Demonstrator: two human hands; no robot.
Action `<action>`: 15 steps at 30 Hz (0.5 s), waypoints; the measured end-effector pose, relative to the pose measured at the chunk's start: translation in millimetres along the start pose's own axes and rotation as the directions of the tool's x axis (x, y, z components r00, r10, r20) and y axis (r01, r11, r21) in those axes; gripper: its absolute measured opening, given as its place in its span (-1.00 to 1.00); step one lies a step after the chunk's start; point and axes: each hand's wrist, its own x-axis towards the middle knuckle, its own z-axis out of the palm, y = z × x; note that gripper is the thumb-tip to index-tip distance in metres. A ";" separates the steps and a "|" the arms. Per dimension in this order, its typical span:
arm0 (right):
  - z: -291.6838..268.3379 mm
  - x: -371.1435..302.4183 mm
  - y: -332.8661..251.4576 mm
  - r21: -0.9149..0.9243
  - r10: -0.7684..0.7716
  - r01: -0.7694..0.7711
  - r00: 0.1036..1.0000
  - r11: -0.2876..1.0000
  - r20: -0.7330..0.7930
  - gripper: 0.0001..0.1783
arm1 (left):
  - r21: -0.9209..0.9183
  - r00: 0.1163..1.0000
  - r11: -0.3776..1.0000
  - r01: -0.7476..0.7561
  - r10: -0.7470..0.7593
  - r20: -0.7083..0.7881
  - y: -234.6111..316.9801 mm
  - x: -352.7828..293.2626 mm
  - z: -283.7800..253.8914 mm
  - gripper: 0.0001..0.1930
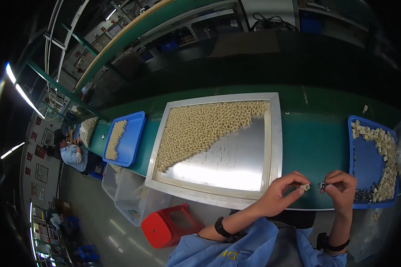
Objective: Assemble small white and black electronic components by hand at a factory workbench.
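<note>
Between the thumb and finger of my left hand (pixel 280 194) is a small cream-coloured hollow piece (pixel 304 187). My right hand (pixel 341 189) pinches a small dark metal part (pixel 321 185), its exact kind too small to make out. The two pieces face each other with a short gap between them, over the green bench's near edge. Close to my right hand stands a blue tray (pixel 365 167) holding cream pieces (pixel 388 155) along its far and right sides and a heap of small metal parts (pixel 364 195) at its near end.
Left of my hands lies a metal-framed tray (pixel 274 138), partly covered with rows of cream pieces (pixel 205 127). Beyond it is another blue tray (pixel 131 138) of pieces. A red stool (pixel 158 229) and clear plastic bins (pixel 129 196) stand below the bench. Another person (pixel 73 153) sits far left.
</note>
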 end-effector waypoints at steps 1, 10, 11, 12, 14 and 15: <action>0.1 2.4 -0.9 -0.048 -0.027 0.026 0.999 0.999 -0.018 -0.91 | 0.003 1.000 1.000 -0.018 0.018 -0.010 -2.5 3.5 -2.4 -0.76; 23.7 24.1 -41.9 -0.438 -0.499 0.560 0.828 0.704 0.257 -0.82 | 0.011 0.978 0.989 -0.148 0.148 -0.147 21.2 -4.3 -7.5 -0.80; 25.3 25.9 -46.1 -0.456 -0.531 0.597 0.800 0.659 0.280 -0.81 | 0.002 0.975 0.988 -0.154 0.152 -0.163 24.3 -3.5 -3.0 -0.80; 28.7 31.8 -47.6 -0.456 -0.571 0.647 0.759 0.611 0.312 -0.80 | 0.015 0.969 0.986 -0.167 0.166 -0.183 28.6 -1.8 -3.1 -0.79; 30.2 35.3 -47.8 -0.466 -0.627 0.700 0.705 0.541 0.331 -0.81 | -0.026 0.975 0.989 -0.144 0.138 -0.173 27.7 1.1 -0.7 -0.78; 27.7 34.2 -49.8 -0.492 -0.617 0.678 0.723 0.546 0.312 -0.81 | -0.011 0.969 0.988 -0.156 0.151 -0.197 27.0 2.6 1.1 -0.78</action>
